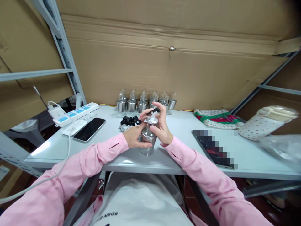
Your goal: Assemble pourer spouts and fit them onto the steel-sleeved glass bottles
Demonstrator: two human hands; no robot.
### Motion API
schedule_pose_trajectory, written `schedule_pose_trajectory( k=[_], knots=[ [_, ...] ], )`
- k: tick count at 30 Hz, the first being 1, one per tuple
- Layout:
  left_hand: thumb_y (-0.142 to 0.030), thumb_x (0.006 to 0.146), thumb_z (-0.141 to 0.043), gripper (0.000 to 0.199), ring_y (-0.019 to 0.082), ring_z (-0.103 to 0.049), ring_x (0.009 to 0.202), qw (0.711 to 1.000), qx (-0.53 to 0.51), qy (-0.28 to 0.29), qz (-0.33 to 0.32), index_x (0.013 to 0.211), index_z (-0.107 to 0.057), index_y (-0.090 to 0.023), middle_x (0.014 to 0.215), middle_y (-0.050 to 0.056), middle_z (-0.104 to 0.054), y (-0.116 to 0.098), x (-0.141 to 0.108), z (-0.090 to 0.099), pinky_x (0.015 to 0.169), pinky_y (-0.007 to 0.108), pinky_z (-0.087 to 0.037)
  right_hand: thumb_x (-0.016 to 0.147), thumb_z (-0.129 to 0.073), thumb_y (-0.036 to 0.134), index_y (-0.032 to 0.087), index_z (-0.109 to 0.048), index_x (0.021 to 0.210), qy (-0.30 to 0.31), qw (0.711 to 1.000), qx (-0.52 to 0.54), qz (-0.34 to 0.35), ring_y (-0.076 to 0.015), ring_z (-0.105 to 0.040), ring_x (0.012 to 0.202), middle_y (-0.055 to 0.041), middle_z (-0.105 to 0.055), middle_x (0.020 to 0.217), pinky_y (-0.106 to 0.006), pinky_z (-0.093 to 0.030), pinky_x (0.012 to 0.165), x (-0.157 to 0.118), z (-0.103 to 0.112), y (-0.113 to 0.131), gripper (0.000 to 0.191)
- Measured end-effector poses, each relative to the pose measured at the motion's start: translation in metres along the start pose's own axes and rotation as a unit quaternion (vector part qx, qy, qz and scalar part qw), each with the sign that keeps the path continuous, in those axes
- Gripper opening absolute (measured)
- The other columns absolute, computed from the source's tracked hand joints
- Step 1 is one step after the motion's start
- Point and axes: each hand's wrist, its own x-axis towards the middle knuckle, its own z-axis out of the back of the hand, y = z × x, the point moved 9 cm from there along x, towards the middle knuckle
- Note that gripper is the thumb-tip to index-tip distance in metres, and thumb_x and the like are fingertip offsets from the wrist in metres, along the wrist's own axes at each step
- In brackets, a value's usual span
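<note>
A glass bottle with a metal sleeve [148, 138] stands upright near the table's front edge. My left hand [136, 135] is wrapped round its body from the left. At the bottle's mouth, my right hand [162, 125] grips a silver spout cap with a black lever [152, 116], its fingers bent round the cap. Behind my left hand lies a pile of black and silver caps [130, 121]. Several similar bottles without caps [142, 105] stand in rows at the back, against the cardboard.
On the left are a power strip [77, 113], a white device [74, 127] and a phone [89, 129], with a cable crossing my left sleeve. A dark flat item [213, 149], patterned cloth [216, 118], dotted tumbler [265, 123] and plastic bag [282, 146] lie right.
</note>
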Motion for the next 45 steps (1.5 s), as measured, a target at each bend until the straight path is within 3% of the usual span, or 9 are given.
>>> schedule_pose_trajectory(
  k=[4, 8, 15, 21, 25, 30, 35, 40, 45],
  knots=[
    [-0.058, 0.066, -0.059, 0.069, 0.029, -0.062, 0.093, 1.0, 0.021, -0.007, -0.012, 0.114, -0.039, -0.013, 0.104, 0.014, -0.061, 0.004, 0.002, -0.002, 0.078, 0.038, -0.049, 0.079, -0.049, 0.05, 0.018, -0.052, 0.098, 0.071, 0.996, -0.046, -0.014, -0.0213, -0.057, 0.093, -0.0085, -0.058, 0.098, -0.04, -0.046, 0.082, -0.005, -0.002, -0.014, 0.037],
    [-0.06, 0.072, -0.051, 0.072, 0.03, -0.058, 0.101, 0.996, 0.069, -0.033, -0.045, 0.121, -0.034, -0.01, 0.109, 0.018, -0.058, 0.003, 0.002, 0.001, 0.083, 0.041, -0.046, 0.081, -0.049, 0.047, 0.016, -0.056, 0.085, 0.054, 0.997, -0.032, -0.041, -0.0197, -0.058, 0.09, -0.0087, -0.061, 0.095, -0.038, -0.046, 0.083, -0.006, 0.003, -0.018, 0.031],
    [-0.048, 0.085, -0.038, 0.055, 0.017, -0.061, 0.08, 0.983, 0.122, -0.124, -0.061, 0.128, -0.027, -0.016, 0.102, 0.008, -0.063, -0.007, -0.001, 0.021, 0.083, 0.034, -0.041, 0.08, -0.048, 0.049, 0.021, -0.047, 0.089, -0.2, 0.974, 0.082, -0.073, -0.0161, -0.063, 0.067, -0.0013, -0.064, 0.074, -0.035, -0.051, 0.069, 0.007, 0.07, -0.02, 0.03],
    [-0.04, 0.087, -0.038, 0.042, 0.015, -0.06, 0.074, 0.977, 0.159, -0.11, -0.087, 0.121, -0.036, -0.015, 0.093, 0.004, -0.065, -0.016, -0.002, 0.019, 0.082, 0.032, -0.039, 0.075, -0.052, 0.049, 0.019, -0.047, 0.081, -0.365, 0.895, -0.246, -0.075, -0.0157, -0.059, 0.061, 0.0007, -0.058, 0.063, -0.033, -0.047, 0.068, -0.006, 0.158, -0.017, 0.031],
    [-0.037, 0.087, -0.039, 0.038, 0.014, -0.06, 0.07, 0.978, 0.171, -0.097, -0.076, 0.117, -0.039, -0.015, 0.087, 0.003, -0.065, -0.016, 0.0, 0.019, 0.08, 0.031, -0.038, 0.064, -0.061, 0.045, 0.019, -0.05, 0.079, -0.364, 0.817, -0.419, -0.158, -0.018, -0.056, 0.068, -0.0017, -0.059, 0.072, -0.034, -0.043, 0.073, -0.018, 0.189, -0.034, 0.032],
    [-0.035, 0.086, -0.04, 0.034, 0.014, -0.06, 0.069, 0.975, 0.182, -0.106, -0.067, 0.114, -0.043, -0.015, 0.084, 0.002, -0.066, -0.014, 0.001, 0.022, 0.078, 0.031, -0.038, 0.069, -0.053, 0.042, 0.018, -0.043, 0.089, -0.385, 0.784, -0.427, -0.231, -0.0213, -0.054, 0.078, -0.0081, -0.059, 0.082, -0.038, -0.04, 0.078, -0.034, 0.221, -0.067, 0.033],
    [-0.03, 0.087, -0.037, 0.03, 0.013, -0.061, 0.071, 0.974, 0.174, -0.13, -0.068, 0.112, -0.044, -0.015, 0.084, 0.001, -0.066, -0.008, 0.0, 0.03, 0.079, 0.03, -0.038, 0.07, -0.046, 0.032, 0.013, -0.036, 0.108, -0.379, 0.794, -0.423, -0.219, -0.0243, -0.049, 0.099, -0.0158, -0.052, 0.104, -0.043, -0.037, 0.089, -0.04, 0.236, -0.088, 0.043],
    [-0.024, 0.087, -0.032, 0.027, 0.013, -0.06, 0.072, 0.962, 0.198, -0.179, -0.053, 0.11, -0.044, -0.015, 0.083, 0.001, -0.066, 0.002, 0.0, 0.049, 0.078, 0.03, -0.04, 0.058, -0.048, 0.016, 0.01, -0.012, 0.131, -0.292, 0.824, -0.441, -0.202, -0.0249, -0.036, 0.122, -0.0202, -0.034, 0.13, -0.045, -0.028, 0.103, -0.039, 0.232, -0.116, 0.082],
    [-0.024, 0.087, -0.036, 0.023, 0.013, -0.06, 0.07, 0.955, 0.227, -0.185, -0.044, 0.106, -0.046, -0.016, 0.082, 0.001, -0.066, 0.018, -0.001, 0.063, 0.075, 0.028, -0.041, 0.064, -0.049, 0.019, 0.01, 0.0, 0.136, -0.231, 0.834, -0.463, -0.192, -0.0269, -0.015, 0.136, -0.0207, -0.012, 0.144, -0.049, -0.017, 0.109, -0.04, 0.232, -0.138, 0.088]
  ],
)
